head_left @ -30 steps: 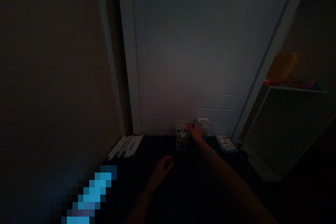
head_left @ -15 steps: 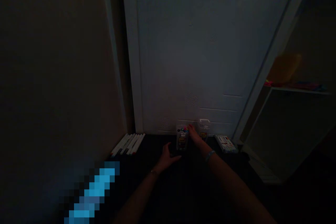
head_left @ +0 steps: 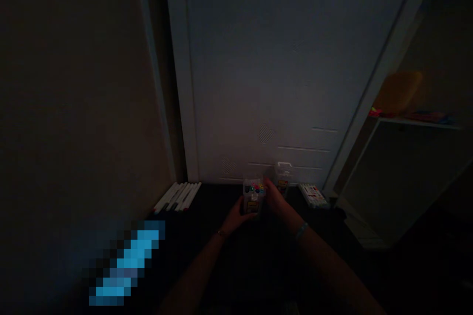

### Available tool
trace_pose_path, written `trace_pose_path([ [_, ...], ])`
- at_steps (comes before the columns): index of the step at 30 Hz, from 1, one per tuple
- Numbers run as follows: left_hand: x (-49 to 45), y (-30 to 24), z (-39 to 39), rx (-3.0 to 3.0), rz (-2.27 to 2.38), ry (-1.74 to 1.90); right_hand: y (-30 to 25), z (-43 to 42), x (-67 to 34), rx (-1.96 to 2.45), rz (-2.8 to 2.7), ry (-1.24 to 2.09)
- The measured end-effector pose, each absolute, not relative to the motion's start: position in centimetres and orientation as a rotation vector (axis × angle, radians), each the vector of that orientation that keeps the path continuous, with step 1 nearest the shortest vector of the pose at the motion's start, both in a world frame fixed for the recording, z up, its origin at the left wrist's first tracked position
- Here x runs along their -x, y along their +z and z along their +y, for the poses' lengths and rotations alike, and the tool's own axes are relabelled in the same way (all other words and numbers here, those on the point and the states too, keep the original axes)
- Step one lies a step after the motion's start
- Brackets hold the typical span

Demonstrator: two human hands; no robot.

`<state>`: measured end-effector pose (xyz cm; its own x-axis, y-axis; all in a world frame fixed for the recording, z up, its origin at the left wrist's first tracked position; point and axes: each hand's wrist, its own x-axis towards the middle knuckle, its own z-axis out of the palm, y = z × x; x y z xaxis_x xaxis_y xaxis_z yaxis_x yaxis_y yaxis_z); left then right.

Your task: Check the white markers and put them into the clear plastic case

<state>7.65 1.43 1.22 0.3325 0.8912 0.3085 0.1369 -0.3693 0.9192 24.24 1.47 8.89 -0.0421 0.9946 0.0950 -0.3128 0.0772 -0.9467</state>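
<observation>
A clear plastic marker case with colourful marker caps showing at its top stands on the dark tabletop, tilted a little toward me. My left hand wraps round its left side, the thumb across the lower front. Against the right side of the case lies my right hand, its fingertips at the upper edge and partly hidden behind it. Just behind that hand stands a second clear case with a handle and a dark label. Dim light hides the finer details of both cases.
Several white markers lie side by side at the left. A flat pack of markers rests at the right. A pale panel with embossed hearts rises behind. A cabinet with a yellow object on top stands farther right.
My left hand has moved up to the marker case and closed on it. The case has come slightly nearer and tilted toward me, with my right hand still at its right side.
</observation>
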Motion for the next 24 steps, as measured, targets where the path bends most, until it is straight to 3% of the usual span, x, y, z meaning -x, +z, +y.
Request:
trace_pose_path([
  [3,-7.6,1.7,0.9,-1.764,0.915,1.083,9.7,1.3,-24.4,0.822,-1.096,1.312],
  [15,-7.8,2.5,0.1,-1.82,0.883,1.045,11.9,0.2,-23.9,0.998,-1.26,0.745],
  [24,-7.8,2.6,0.0,-1.803,0.808,1.039,9.8,-3.8,-23.5,0.915,-1.483,0.526],
])
